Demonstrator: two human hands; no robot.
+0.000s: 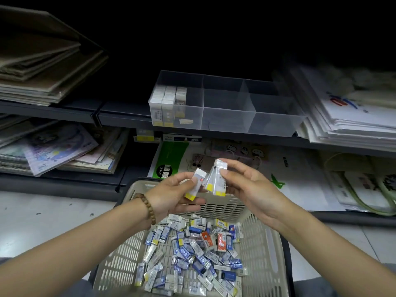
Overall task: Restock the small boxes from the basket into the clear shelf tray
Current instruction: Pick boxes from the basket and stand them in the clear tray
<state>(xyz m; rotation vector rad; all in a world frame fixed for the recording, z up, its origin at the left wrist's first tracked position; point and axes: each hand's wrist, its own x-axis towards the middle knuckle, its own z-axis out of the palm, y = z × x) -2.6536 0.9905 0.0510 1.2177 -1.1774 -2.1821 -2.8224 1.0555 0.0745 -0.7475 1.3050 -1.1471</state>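
A beige slotted basket (260, 243) sits low in the middle, holding several small loose boxes (192, 251) in white, blue and orange. Above it, my left hand (171, 195) pinches one white box with a yellow end (196, 184). My right hand (248, 187) grips a small bundle of white and yellow boxes (216, 179) between thumb and fingers. The two hands are close together over the basket's far rim. The clear shelf tray (227, 116) stands on the shelf above; several white and yellow boxes (168, 102) stand packed in its left compartment.
Stacked cardboard sheets (42, 61) lie on the shelf at left, and piled white bags (347, 116) press against the tray's right side. Notebooks (57, 151) and packaged goods (171, 161) fill the lower shelf. A light tiled floor (42, 219) flanks the basket.
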